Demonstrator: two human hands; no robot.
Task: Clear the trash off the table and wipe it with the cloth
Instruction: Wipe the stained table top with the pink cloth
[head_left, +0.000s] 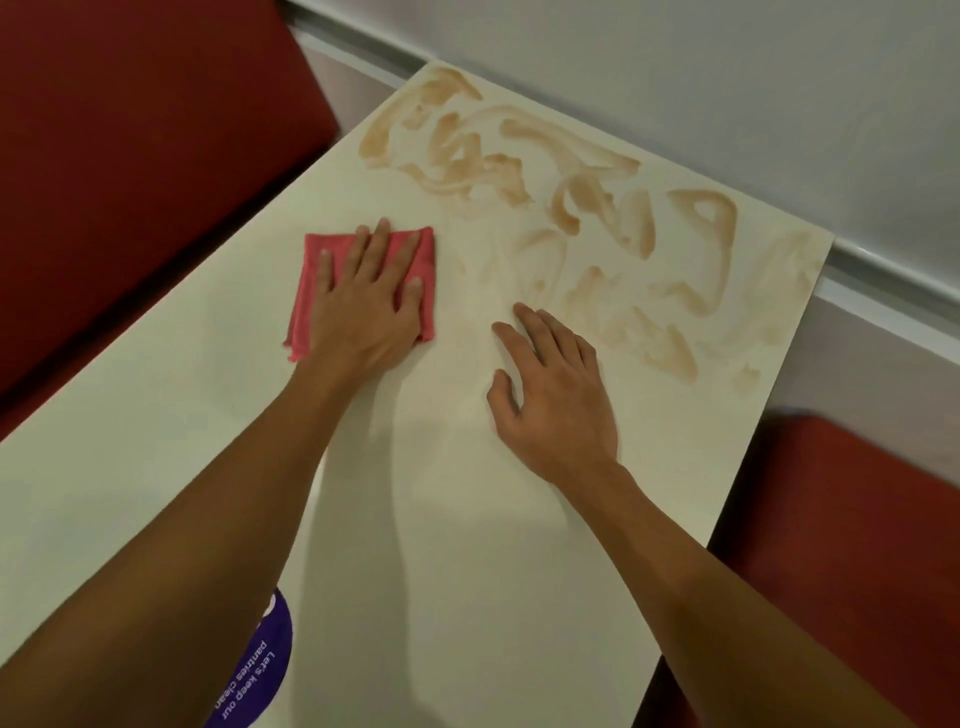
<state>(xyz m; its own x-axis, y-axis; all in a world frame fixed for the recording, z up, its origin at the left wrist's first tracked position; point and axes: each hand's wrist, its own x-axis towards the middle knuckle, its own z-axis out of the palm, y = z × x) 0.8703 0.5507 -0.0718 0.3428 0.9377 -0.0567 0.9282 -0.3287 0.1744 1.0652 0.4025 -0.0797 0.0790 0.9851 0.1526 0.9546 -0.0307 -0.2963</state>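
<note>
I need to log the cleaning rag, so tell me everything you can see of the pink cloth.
The pink cloth looks like soft fabric, folded into a rough rectangle. It lies flat on the cream table, left of the brown smears. The left hand presses on it with straight, spread fingers, covering its middle.

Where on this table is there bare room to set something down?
Bare: the near middle of the table, between the forearms, and the left strip between cloth and purple label. Crowded: the far end under brown smears; mid-table, where the left hand presses the cloth and the right hand rests.
</note>
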